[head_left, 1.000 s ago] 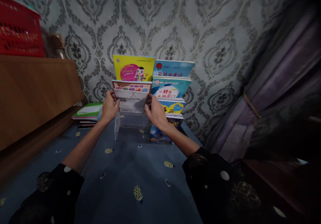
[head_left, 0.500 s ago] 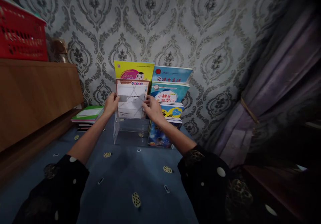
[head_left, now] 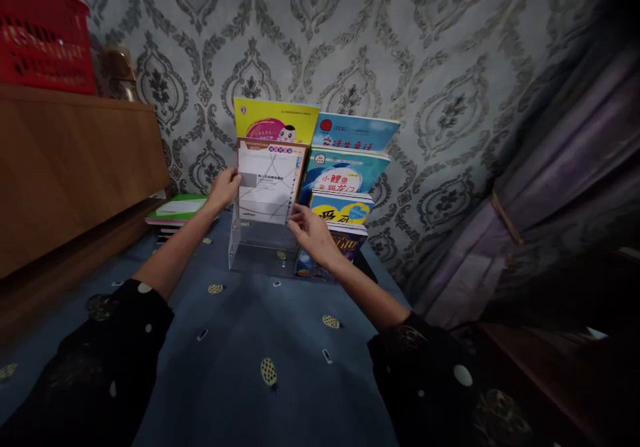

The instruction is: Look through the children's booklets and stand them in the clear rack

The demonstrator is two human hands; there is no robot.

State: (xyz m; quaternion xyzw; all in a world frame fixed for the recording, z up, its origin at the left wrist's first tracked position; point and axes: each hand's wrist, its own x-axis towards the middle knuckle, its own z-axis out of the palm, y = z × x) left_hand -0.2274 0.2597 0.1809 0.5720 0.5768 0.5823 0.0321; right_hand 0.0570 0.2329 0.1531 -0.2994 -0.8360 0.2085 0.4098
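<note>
Okay, white booklet (head_left: 266, 190) is being propped in the left column of the clear rack (head_left: 233, 244), in front of the brown-bordered book (head_left: 271, 145); yellow book (head_left: 255, 115) is being partly hidden behind that. Booklet's left edge is being touched by the left hand (head_left: 225, 189), lower right edge by the right hand (head_left: 313, 233). Whether either grip is being closed on it can't be told. Rack is being carried by blue patterned cloth (head_left: 220, 353).
</note>
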